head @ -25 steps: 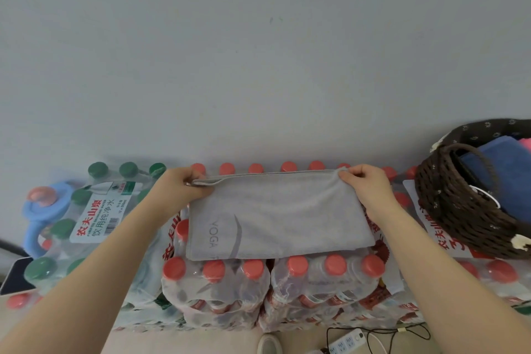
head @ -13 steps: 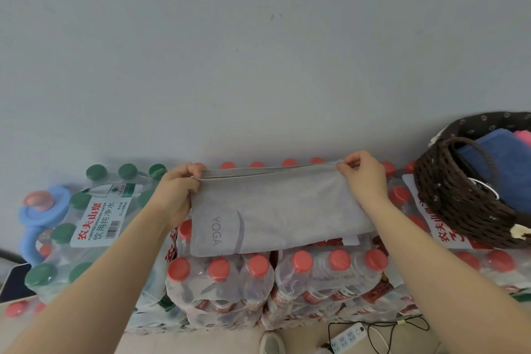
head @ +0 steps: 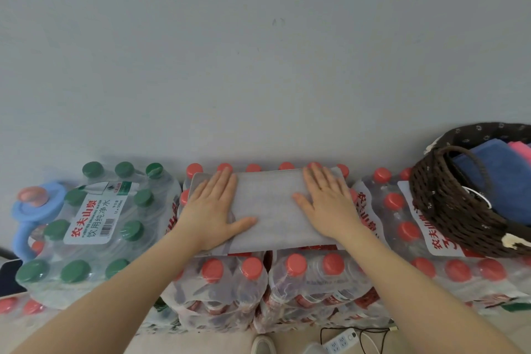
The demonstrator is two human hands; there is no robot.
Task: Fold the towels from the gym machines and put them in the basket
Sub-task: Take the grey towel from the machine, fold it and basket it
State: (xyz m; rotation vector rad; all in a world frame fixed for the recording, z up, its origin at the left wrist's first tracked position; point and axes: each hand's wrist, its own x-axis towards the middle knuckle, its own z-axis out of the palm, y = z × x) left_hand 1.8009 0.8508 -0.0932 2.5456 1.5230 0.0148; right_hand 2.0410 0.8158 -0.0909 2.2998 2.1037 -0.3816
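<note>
Towel [head: 268, 210], grey and folded, lies on the red-capped bottle packs [head: 290, 276]; your left hand [head: 211, 210] presses its left end and your right hand [head: 327, 207] its right end, fingers straight. Right of the towel sits the basket [head: 448, 210].

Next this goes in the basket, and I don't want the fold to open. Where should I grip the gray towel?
Probably pinch the two short ends of the gray towel from left and right, under each palm: it lies flat across the bottle caps, long side facing you, so all layers lift together.
</note>
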